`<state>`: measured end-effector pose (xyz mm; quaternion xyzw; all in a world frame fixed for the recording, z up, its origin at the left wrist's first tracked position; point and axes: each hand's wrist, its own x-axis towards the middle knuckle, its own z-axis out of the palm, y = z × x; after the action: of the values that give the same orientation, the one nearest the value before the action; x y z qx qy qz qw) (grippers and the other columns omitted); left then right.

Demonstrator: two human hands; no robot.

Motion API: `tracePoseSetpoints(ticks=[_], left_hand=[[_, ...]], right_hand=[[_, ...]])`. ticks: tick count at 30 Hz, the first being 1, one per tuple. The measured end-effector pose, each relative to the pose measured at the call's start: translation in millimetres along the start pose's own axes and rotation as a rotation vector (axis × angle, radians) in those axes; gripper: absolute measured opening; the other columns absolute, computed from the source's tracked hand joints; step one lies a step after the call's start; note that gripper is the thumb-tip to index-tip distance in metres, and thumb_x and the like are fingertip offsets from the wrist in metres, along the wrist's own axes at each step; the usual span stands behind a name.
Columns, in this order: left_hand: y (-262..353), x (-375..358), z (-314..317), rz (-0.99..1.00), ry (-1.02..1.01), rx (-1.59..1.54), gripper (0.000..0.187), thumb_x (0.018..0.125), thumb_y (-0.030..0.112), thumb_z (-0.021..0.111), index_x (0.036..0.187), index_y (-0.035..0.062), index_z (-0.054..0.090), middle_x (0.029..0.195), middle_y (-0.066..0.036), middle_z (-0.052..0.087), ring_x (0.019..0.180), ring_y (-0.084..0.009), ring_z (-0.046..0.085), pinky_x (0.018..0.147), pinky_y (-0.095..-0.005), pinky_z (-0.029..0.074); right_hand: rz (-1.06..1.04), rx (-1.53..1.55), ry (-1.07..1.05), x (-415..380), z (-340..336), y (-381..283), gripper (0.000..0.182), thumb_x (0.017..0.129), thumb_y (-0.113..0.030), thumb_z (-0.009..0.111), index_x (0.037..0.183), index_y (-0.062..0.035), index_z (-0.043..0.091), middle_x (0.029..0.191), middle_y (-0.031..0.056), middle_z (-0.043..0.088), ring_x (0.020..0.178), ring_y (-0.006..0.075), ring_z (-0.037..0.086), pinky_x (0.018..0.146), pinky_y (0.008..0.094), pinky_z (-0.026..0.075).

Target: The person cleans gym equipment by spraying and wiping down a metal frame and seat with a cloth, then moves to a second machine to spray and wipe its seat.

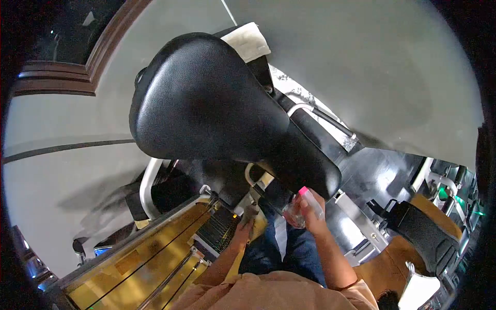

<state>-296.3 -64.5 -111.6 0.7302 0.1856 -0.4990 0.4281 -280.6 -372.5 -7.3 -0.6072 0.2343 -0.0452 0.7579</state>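
A large black padded seat (206, 103) with a narrower end fills the upper middle of the head view. Just below its narrow end, my right hand (312, 213) is wrapped round a clear bottle (295, 211) with a pink cap or nozzle (303, 191). My left hand (247, 223) is lower and further left, beside a yellowish cloth (258, 225), with its fingers round something greyish that I cannot make out. Neither hand touches the seat.
A folded light cloth (247, 42) lies by the seat's top edge. A yellow-panelled machine frame (139, 258) with rods stands at lower left. Another black padded machine (423, 232) is at right. A grey wall (382, 62) rises behind.
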Motion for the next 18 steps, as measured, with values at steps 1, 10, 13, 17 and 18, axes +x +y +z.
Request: tracePoseSetpoints(ticks=[1, 10, 13, 17, 18], left_hand=[[8, 1, -1, -0.004, 0.001, 0.003, 0.043, 0.097, 0.031, 0.056, 0.134, 0.0078, 0.051, 0.122, -0.005, 0.058, 0.112, -0.0185, 0.053, 0.096, -0.0344, 0.040], [74, -3, -12, 0.182, 0.151, -0.473, 0.057, 0.095, 0.036, 0.059, 0.137, 0.0010, 0.045, 0.135, -0.010, 0.051, 0.124, -0.0233, 0.048, 0.105, -0.0368, 0.036], [118, -26, 6, -0.132, 0.355, -0.450, 0.057, 0.095, 0.037, 0.058, 0.137, 0.0008, 0.045, 0.135, -0.010, 0.051, 0.126, -0.0230, 0.046, 0.106, -0.0367, 0.034], [93, -13, 3, 0.086, 0.287, -0.485, 0.055, 0.097, 0.036, 0.056, 0.137, 0.0007, 0.045, 0.137, -0.010, 0.049, 0.125, -0.0233, 0.047, 0.106, -0.0359, 0.033], [95, -13, 1, 0.158, 0.350, -0.460, 0.054, 0.097, 0.035, 0.056, 0.137, 0.0001, 0.045, 0.137, -0.011, 0.048, 0.125, -0.0227, 0.046, 0.106, -0.0364, 0.033]], right_hand=[[0.010, -0.028, 0.000, -1, -3, 4, 0.035, 0.088, -0.035, 0.060, 0.078, -0.0015, 0.058, 0.069, 0.0076, 0.056, 0.062, 0.0202, 0.057, 0.057, 0.0330, 0.044], [0.005, -0.092, -0.043, -16, -14, 14, 0.033, 0.088, -0.032, 0.060, 0.078, 0.0000, 0.059, 0.069, 0.0082, 0.056, 0.059, 0.0198, 0.056, 0.054, 0.0333, 0.042], [0.028, -0.030, -0.033, -20, -13, 7, 0.030, 0.089, -0.029, 0.060, 0.080, -0.0005, 0.059, 0.070, 0.0072, 0.058, 0.059, 0.0163, 0.056, 0.054, 0.0307, 0.043], [-0.008, 0.005, -0.021, -27, -20, 20, 0.028, 0.090, -0.028, 0.061, 0.083, -0.0019, 0.060, 0.072, 0.0051, 0.059, 0.058, 0.0118, 0.055, 0.053, 0.0276, 0.044], [-0.008, 0.009, -0.015, -28, -22, 21, 0.028, 0.090, -0.028, 0.061, 0.083, -0.0019, 0.060, 0.072, 0.0051, 0.059, 0.058, 0.0118, 0.055, 0.053, 0.0276, 0.044]])
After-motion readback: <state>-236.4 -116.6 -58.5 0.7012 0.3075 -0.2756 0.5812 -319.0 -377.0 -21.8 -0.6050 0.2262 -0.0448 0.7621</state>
